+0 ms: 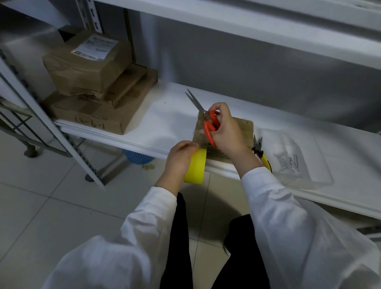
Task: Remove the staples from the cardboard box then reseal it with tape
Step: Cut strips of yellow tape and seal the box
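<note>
A flat cardboard box [244,130] lies at the front edge of the white shelf [168,122]. My right hand [225,129] grips orange-handled scissors [209,127] above the box, blades pointing up and to the left. My left hand [180,159] holds a roll of tape with a yellow core [196,166] just off the shelf's front edge, at the box's near left corner. A strip of clear tape runs from the roll up onto the box, under the scissors.
Yellow-handled pliers [260,153] lie right of the box. A clear plastic tray [292,161] with several staples sits further right. Stacked cardboard parcels [96,82] fill the shelf's left end. A blue basket [137,157] stands on the tiled floor below.
</note>
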The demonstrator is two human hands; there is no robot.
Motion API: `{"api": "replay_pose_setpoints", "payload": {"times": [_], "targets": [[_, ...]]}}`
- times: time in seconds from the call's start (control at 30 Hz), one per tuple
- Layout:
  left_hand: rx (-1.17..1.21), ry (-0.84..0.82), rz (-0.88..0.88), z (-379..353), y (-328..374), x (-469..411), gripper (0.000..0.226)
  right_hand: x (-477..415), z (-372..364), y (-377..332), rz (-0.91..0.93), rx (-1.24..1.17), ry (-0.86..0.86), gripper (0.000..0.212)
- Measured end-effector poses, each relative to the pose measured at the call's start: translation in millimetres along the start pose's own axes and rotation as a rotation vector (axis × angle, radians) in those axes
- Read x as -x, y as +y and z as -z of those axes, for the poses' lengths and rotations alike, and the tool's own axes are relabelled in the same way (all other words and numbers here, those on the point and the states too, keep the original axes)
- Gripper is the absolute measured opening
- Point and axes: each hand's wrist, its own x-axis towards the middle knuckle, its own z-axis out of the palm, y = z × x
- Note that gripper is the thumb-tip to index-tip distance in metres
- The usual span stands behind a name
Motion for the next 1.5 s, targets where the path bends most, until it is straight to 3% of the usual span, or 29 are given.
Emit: {"api": "replay_pose_setpoints", "payload": {"times": [0.2, 0.37, 0.63, 0.83, 1.03, 1.17, 1.5], "targets": [[-0.026, 0.002, 0.019, -1.7, -2.6, -3.6, 0.005, 0.9, -2.7, 0.7, 0.003, 0.089, 0.014, 0.04], [-0.054, -0.012, 0.042, -2.3, -3.2, -6.9, 0.022, 0.8, -4.2, 0.6, -0.007, 0.119, 0.006, 0.041], [-0.056, -0.002, 0.033, -2.8, -5.1, -10.6, 0.01, 6.8, -3.8, -1.4, 0.065, 0.394, 0.107, 0.036], [-0.01, -0.023, 0.034, -2.4, -6.4, -12.3, 0.027, 1.9, 4.6, 4.7, -0.021, 0.429, 0.099, 0.038], [-0.002, -0.016, 0.036, -3.6, -4.8, -14.3, 0.026, -3.2, 6.0, 9.2, -0.03, 0.394, 0.082, 0.046], [-0.062, 0.023, 0.005, -8.6, -6.1, -12.7, 0.01, -3.2, 2.9, 5.7, -0.048, 0.387, 0.119, 0.038], [-0.161, 0.107, -0.053, -15.8, -8.0, -13.8, 0.02, -6.2, -3.8, 1.2, -0.074, 0.433, 0.067, 0.038]]}}
